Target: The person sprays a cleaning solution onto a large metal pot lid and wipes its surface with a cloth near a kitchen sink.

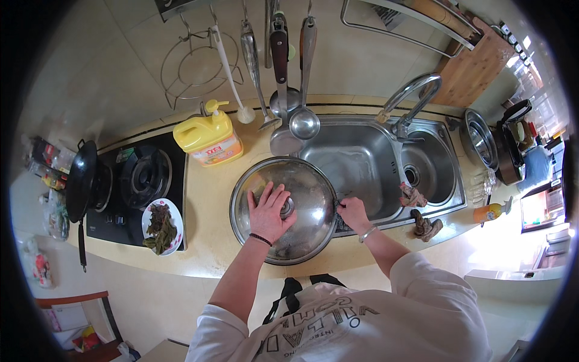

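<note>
A large round metal pot lid (312, 217) with a central knob lies on the counter, its right edge over the rim of the sink. My left hand (271, 212) rests spread on the lid beside the knob, fingers apart. At the lid's right edge, my right hand (354, 215) has its fingers closed on a dark scouring pad (340, 216), pressed against the rim. The double-bowl steel sink (353, 163) is just beyond my right hand. A yellow detergent jug (209, 135) stands behind the lid to the left.
Ladles (305, 124) and a spatula hang low behind the lid. The faucet (407, 108) arches over the sink. Crumpled cloths (425, 225) lie at the right. At the left are a plate of dark leaves (177, 240), a gas stove (108, 231) and a black wok (81, 181).
</note>
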Demonstrator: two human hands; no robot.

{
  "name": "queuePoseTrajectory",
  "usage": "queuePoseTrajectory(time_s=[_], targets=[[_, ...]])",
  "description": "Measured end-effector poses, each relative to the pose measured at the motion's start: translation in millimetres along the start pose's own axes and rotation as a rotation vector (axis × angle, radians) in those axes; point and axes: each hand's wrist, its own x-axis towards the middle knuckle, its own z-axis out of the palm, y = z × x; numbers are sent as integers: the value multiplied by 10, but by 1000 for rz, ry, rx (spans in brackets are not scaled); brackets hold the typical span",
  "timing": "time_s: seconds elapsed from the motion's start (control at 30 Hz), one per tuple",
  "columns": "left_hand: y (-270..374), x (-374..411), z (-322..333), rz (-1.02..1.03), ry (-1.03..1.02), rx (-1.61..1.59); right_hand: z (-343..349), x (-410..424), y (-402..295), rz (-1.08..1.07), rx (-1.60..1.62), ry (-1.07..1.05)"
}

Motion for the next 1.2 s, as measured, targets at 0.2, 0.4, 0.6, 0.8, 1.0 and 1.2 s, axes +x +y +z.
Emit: queuePoseTrajectory(time_s=[0.2,0.4,0.6,0.8,1.0,1.2], targets=[[25,29,-3,15,0,-23,14,815,-184,-191,-59,119],[-13,6,10,-17,19,2,30,461,-149,-86,-58,52],[-4,18,5,-14,5,6,12,139,47,-109,-83,-18],[13,48,17,15,11,-25,19,983,-195,-272,-115,110],[-24,24,3,-6,10,-8,-61,496,-70,-146,-58,-14],[-8,25,11,15,16,-29,-6,373,43,-158,-40,82]])
